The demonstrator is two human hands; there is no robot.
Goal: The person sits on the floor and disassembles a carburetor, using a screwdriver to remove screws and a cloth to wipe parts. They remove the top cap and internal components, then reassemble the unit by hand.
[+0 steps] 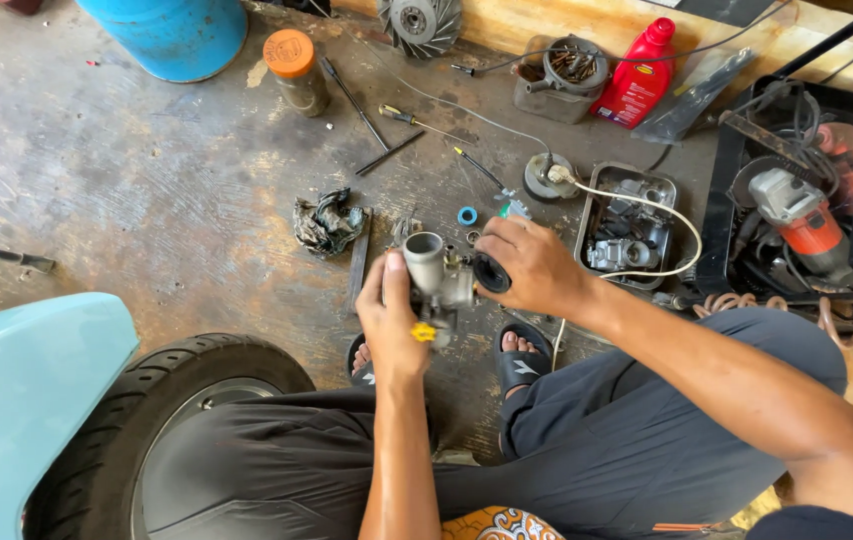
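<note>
Over my knees (587,440), both hands grip the carburetor (439,272), left hand (392,320) steadying, right hand (532,265) closed on its black end; I judge next needs a careful twist.

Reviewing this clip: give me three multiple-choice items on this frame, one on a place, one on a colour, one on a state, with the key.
1. Where does the crumpled rag lie?
A. on the floor left of the carburetor
B. in the metal tray
C. on the tyre

2. What colour is the lid of the jar?
A. blue
B. orange
C. white

3. How is the carburetor held?
A. lying on the floor
B. by the right hand only
C. by both the left hand and the right

Key: 1 A, it sits on bare concrete beside a flat bar; 2 B, the cap is orange; 3 C, fingers of both hands grip it above the floor.
</note>
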